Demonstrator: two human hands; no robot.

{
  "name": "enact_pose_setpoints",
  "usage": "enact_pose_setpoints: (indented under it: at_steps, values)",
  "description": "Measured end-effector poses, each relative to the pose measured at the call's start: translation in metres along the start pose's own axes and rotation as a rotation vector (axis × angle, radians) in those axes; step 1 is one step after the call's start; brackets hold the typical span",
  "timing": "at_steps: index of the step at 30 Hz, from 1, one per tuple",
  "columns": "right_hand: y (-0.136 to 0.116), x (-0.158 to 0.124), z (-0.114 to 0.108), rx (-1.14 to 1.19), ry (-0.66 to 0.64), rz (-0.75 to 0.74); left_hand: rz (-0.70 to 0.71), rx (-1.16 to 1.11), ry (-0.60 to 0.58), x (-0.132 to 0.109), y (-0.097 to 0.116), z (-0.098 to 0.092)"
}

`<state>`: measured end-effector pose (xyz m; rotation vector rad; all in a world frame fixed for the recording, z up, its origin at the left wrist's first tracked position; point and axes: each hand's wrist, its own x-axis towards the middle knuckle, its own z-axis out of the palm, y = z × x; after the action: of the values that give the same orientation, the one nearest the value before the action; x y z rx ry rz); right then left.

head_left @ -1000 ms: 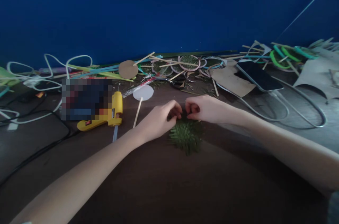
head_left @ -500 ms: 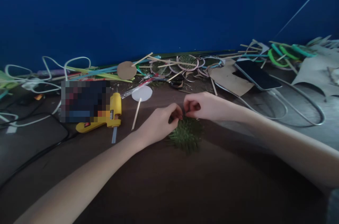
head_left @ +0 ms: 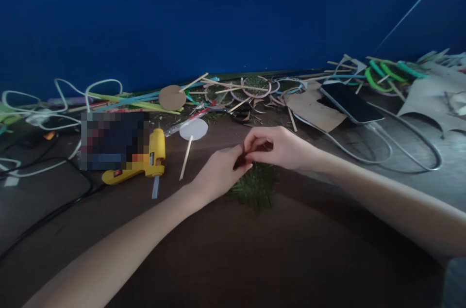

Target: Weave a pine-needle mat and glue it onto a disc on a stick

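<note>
My left hand [head_left: 218,172] and my right hand [head_left: 274,148] meet over the middle of the dark table [head_left: 225,250]. Both have their fingers closed in a pinch, and the fingertips touch or nearly touch. What lies between them is too small and dark to make out. Right below the fingers is a tuft of green needle-like strands [head_left: 255,189], its upper edge hidden by the hands. To the left, a white paper disc [head_left: 193,129] lies by a thin wooden stick [head_left: 185,158].
A yellow glue gun [head_left: 157,153] with a clear glue stick lies left, beside a blurred-out dark object [head_left: 116,138]. Along the blue wall [head_left: 233,17] are a brown cardboard disc [head_left: 172,98], rings, sticks and scraps. A phone [head_left: 351,102] with a white cable lies right.
My right hand has shifted left, so its fingers now meet those of my left hand. The left thumb is stretched further out. The view has moved slightly; the tuft stays below the hands.
</note>
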<state>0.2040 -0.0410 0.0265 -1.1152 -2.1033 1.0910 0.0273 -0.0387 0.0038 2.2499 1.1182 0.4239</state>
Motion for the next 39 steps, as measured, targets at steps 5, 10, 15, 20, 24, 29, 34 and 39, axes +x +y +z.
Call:
enact_pose_setpoints:
  at_steps: [5, 10, 15, 20, 24, 29, 34, 39]
  values:
    - [0.003, 0.001, -0.009, -0.202, -0.034, 0.007, 0.029, 0.0, -0.001, -0.002, 0.002, -0.001]
    - [0.013, 0.001, -0.008, -0.461, -0.103, -0.039, 0.04, -0.019, 0.009, -0.002, 0.001, -0.002]
    - [0.013, -0.001, -0.006, -0.52, -0.17, 0.005, 0.046, -0.023, 0.005, -0.002, 0.001, -0.003]
    - [0.013, 0.0, -0.005, -0.491, -0.191, 0.018, 0.043, -0.028, 0.003, -0.003, 0.0, -0.002]
    - [0.014, 0.0, -0.005, -0.475, -0.19, 0.024, 0.043, -0.033, -0.005, -0.002, 0.0, -0.003]
    - [0.014, -0.002, -0.005, -0.54, -0.171, -0.017, 0.053, -0.02, 0.005, -0.003, 0.0, -0.003]
    - [0.013, -0.002, -0.005, -0.542, -0.191, -0.026, 0.063, -0.022, 0.01, -0.003, 0.001, -0.003]
    - [0.011, -0.001, -0.003, -0.54, -0.175, -0.058, 0.065, -0.026, 0.003, -0.002, 0.001, -0.004]
